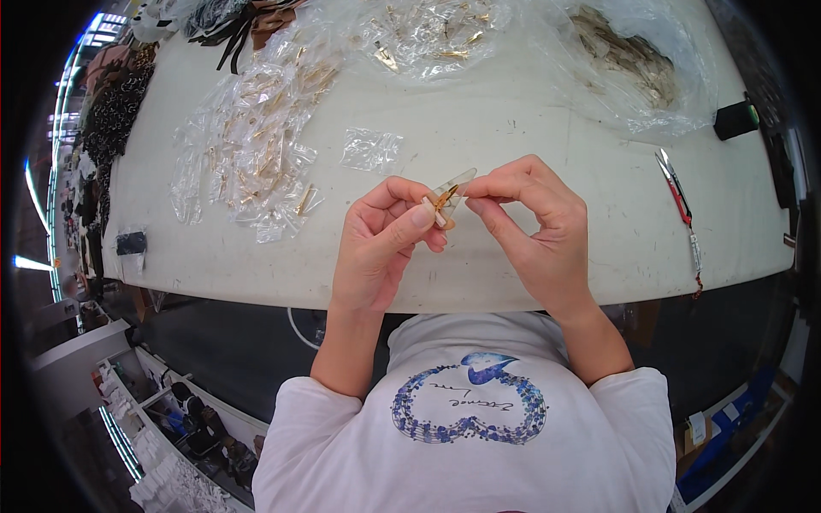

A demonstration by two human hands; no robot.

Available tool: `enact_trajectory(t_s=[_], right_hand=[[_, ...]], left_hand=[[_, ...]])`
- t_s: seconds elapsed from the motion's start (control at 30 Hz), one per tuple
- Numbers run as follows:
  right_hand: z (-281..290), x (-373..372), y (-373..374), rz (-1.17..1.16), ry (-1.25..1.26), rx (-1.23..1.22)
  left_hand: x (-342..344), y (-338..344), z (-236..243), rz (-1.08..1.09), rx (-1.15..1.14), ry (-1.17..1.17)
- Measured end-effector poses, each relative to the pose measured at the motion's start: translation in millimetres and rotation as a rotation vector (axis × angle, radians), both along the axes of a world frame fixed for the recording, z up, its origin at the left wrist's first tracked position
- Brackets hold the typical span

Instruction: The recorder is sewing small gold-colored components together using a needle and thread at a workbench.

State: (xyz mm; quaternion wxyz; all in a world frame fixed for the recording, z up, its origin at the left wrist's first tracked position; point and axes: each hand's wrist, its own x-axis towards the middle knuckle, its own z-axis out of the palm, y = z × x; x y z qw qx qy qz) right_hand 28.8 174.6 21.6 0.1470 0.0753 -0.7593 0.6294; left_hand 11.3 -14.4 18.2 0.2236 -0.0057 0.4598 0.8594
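Observation:
Above the table's near edge, my left hand (380, 239) pinches a hair clip (445, 203) between thumb and fingers. A gold metal clip lies against a pale, see-through pointed piece, whose tip points up and to the right. Close by on the right, my right hand (539, 222) is closed in a pinch, thumb against forefinger, at the clip's right side. Whatever sits between those fingertips is too small to make out. Just beyond the hands, a small clear plastic bag (371, 150) lies flat on the white table (479, 115).
Several gold clips in clear bags (256, 141) spread over the left, with more at the back (428, 38). A large plastic bag (629, 64) of pale pieces lies back right. Red-handled scissors (680, 201) and a dark thread spool (735, 120) are on the right.

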Motion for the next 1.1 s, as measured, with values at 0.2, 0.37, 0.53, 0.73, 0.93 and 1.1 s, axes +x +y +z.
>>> enact_trajectory(t_s=[0.2, 0.37, 0.53, 0.73, 0.93, 1.1], right_hand=[[-1.9, -0.2, -2.8, 0.014, -0.024, -0.030], [-5.2, -0.1, -2.0, 0.027, -0.045, -0.063], [-5.2, 0.8, -2.1, 0.039, -0.067, -0.101], [-8.2, 1.1, 0.0, 0.062, -0.095, -0.121], [-9.2, 0.3, 1.3, 0.116, -0.117, -0.189], [-12.4, -1.6, 4.8, 0.168, -0.228, -0.272]], left_hand=[[0.6, -1.1, -2.5, 0.002, -0.018, 0.003], [0.7, 0.8, -1.8, -0.006, -0.051, 0.006], [1.8, -0.5, -2.5, -0.011, -0.086, 0.014], [2.1, -0.7, -5.4, -0.022, -0.019, -0.032], [2.3, -0.2, -4.7, -0.037, -0.050, -0.012], [1.5, 0.2, -3.9, -0.007, -0.219, 0.172]])
